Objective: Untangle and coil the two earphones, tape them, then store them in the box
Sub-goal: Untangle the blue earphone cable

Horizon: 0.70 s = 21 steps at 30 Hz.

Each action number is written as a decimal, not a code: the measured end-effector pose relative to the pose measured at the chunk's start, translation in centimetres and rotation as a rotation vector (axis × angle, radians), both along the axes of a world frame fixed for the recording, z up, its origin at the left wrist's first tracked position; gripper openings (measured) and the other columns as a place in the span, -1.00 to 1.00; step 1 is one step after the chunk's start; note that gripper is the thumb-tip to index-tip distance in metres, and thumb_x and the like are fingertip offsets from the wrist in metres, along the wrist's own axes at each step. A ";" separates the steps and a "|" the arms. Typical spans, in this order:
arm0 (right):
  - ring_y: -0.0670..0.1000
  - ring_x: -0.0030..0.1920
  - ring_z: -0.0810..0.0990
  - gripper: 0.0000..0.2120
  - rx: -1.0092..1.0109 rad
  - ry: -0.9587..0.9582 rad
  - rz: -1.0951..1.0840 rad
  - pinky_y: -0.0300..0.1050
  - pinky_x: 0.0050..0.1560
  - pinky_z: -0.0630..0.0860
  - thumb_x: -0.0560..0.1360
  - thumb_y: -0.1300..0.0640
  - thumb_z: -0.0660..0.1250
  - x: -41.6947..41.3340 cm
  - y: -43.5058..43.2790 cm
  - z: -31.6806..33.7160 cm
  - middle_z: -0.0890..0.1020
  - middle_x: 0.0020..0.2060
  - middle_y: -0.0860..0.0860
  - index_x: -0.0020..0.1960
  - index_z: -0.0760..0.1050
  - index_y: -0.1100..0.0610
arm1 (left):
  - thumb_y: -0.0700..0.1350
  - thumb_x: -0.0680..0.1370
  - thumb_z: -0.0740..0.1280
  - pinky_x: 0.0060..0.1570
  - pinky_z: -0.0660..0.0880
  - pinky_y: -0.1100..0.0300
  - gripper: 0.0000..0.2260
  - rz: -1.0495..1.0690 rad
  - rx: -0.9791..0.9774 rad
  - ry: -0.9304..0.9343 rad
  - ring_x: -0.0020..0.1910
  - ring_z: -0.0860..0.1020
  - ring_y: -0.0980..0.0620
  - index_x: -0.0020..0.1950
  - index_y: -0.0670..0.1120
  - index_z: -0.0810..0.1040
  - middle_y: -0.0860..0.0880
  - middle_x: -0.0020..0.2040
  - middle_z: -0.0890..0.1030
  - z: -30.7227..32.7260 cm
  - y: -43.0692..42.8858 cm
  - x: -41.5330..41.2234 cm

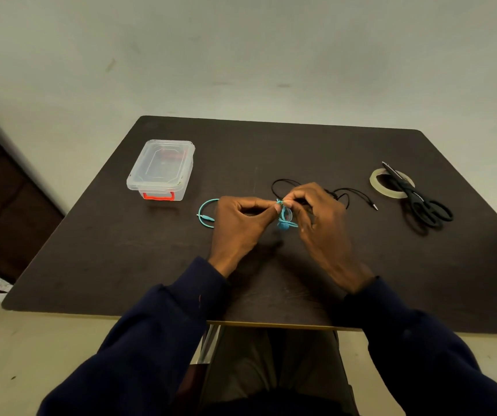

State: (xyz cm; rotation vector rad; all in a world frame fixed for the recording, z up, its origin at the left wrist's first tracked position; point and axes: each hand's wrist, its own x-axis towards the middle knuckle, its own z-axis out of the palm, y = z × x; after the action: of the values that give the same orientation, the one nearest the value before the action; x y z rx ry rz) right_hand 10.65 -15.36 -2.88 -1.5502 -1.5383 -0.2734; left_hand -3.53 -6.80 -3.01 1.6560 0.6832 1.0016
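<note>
A turquoise earphone point(285, 217) hangs in a small tangle between my two hands above the middle of the dark table point(301, 151). My left hand point(241, 223) pinches its cable at the top of the tangle. My right hand point(316, 217) pinches the same knot from the other side. The cable's loose end with the plug loops out to the left of my left hand. A black earphone point(343, 195) lies on the table behind my right hand, partly hidden by it. The clear plastic box point(160, 169), lid on and with a red latch, stands at the back left.
A roll of clear tape point(376, 182) lies at the right of the table, with black scissors point(421, 202) resting across it. The table's front edge is near my body. A dark piece of furniture stands off to the left.
</note>
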 end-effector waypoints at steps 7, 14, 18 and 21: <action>0.01 -0.14 0.71 -0.92 0.008 0.588 0.037 -0.06 -0.05 0.67 0.60 0.26 0.37 -0.5 -0.2 -0.8 0.70 -0.10 0.05 0.05 0.60 0.26 | -0.20 0.46 0.54 -0.17 0.64 0.22 -0.98 0.077 -0.155 0.067 -0.21 0.71 0.05 -0.14 -0.14 0.74 0.01 -0.25 0.73 0.5 1.5 0.3; -0.09 -0.04 0.70 -0.79 -0.017 0.200 0.008 -0.23 -0.02 0.65 0.50 0.27 0.50 0.1 0.0 0.0 0.69 -0.01 0.06 0.13 0.67 0.23 | -0.21 0.42 0.59 -0.13 0.63 0.24 -0.84 0.005 -0.184 0.023 -0.16 0.72 0.03 -0.05 -0.22 0.72 -0.05 -0.17 0.75 -0.2 1.1 0.2; -0.07 -0.09 0.68 -0.85 -0.052 0.138 0.010 -0.16 -0.07 0.67 0.49 0.25 0.49 0.4 0.1 0.2 0.68 -0.06 0.05 0.06 0.69 0.20 | -0.19 0.41 0.60 -0.12 0.63 0.19 -0.77 -0.030 -0.177 0.021 -0.17 0.70 0.01 0.02 -0.20 0.70 -0.11 -0.16 0.74 -0.5 1.4 0.1; -0.12 -0.10 0.67 -0.93 -0.080 0.239 -0.018 -0.22 -0.08 0.64 0.50 0.24 0.47 0.0 0.1 0.0 0.68 -0.12 -0.03 -0.01 0.67 0.16 | -0.21 0.45 0.56 -0.02 0.67 0.07 -0.86 -0.067 -0.107 0.081 -0.12 0.72 -0.04 -0.02 -0.18 0.73 -0.07 -0.15 0.75 -0.4 1.5 0.1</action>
State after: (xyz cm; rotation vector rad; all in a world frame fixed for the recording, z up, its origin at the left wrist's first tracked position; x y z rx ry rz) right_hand 10.68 -15.26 -2.85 -1.5971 -1.3626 -0.0339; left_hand -3.46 -5.33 -3.44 1.6217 0.7182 0.8397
